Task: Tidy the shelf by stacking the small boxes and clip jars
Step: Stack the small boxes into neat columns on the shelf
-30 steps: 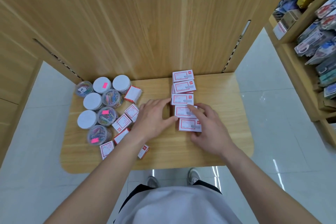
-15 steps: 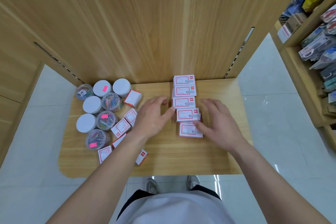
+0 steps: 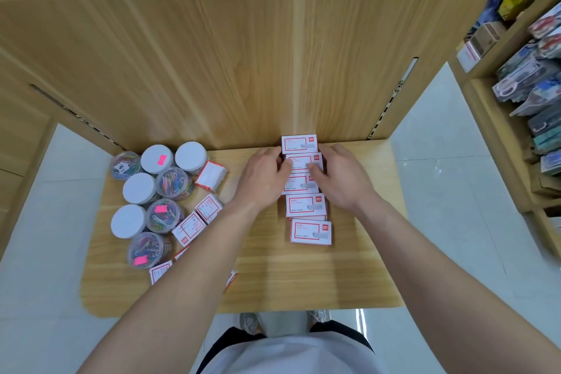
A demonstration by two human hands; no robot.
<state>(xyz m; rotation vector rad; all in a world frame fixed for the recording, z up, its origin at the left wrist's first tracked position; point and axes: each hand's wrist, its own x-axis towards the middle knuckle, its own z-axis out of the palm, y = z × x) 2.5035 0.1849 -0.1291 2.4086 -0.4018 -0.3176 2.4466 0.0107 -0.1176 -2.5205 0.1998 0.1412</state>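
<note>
A row of white boxes with red borders (image 3: 306, 206) runs front to back down the middle of the wooden shelf (image 3: 303, 282). My left hand (image 3: 263, 177) and my right hand (image 3: 341, 177) hold the second box from the back (image 3: 302, 160) from either side, thumbs lying on its top. The backmost box (image 3: 299, 143) touches the rear panel. Loose boxes (image 3: 190, 227) lie tumbled left of my left forearm. Several round clip jars (image 3: 170, 184), some lid-up white, some showing coloured clips, cluster at the shelf's left.
A tall wooden back panel (image 3: 243, 55) closes the shelf behind. To the right stands another shelving unit (image 3: 528, 94) full of packaged stationery. White floor tiles lie on both sides. The shelf's front half right of the boxes is bare wood.
Both hands have moved from the front boxes of the row toward the back and now grip the second box from the rear. The camera has tilted slightly.
</note>
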